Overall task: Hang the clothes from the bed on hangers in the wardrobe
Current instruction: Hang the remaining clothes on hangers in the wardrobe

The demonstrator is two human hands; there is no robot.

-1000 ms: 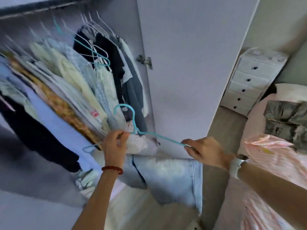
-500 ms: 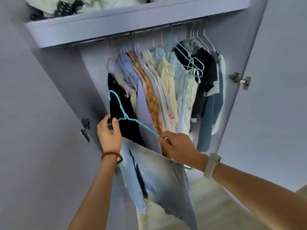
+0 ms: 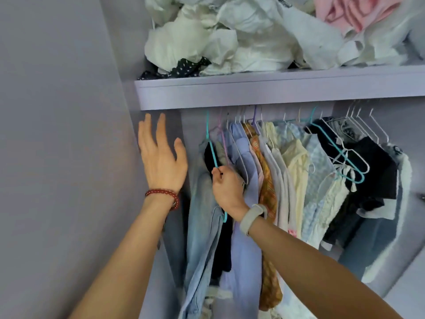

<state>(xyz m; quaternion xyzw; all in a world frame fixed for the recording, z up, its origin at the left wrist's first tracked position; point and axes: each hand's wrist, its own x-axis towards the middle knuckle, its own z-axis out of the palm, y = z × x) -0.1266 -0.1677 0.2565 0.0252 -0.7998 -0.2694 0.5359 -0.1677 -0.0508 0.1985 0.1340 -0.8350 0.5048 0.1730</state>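
Right hand (image 3: 226,187) pinches the teal hanger (image 3: 212,153), its hook up under the shelf (image 3: 276,90). Pale jeans (image 3: 202,226) hang from it, far left of the row. Left hand (image 3: 162,155) open, fingers spread, holding nothing.

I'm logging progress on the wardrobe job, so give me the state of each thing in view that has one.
Left hand: open, fingers spread, holding nothing.
Right hand: pinches the teal hanger.
Teal hanger: hook up at the rail, under the shelf.
Light blue jeans: draped on the teal hanger, hanging down.
Shelf: piled with crumpled white clothes.
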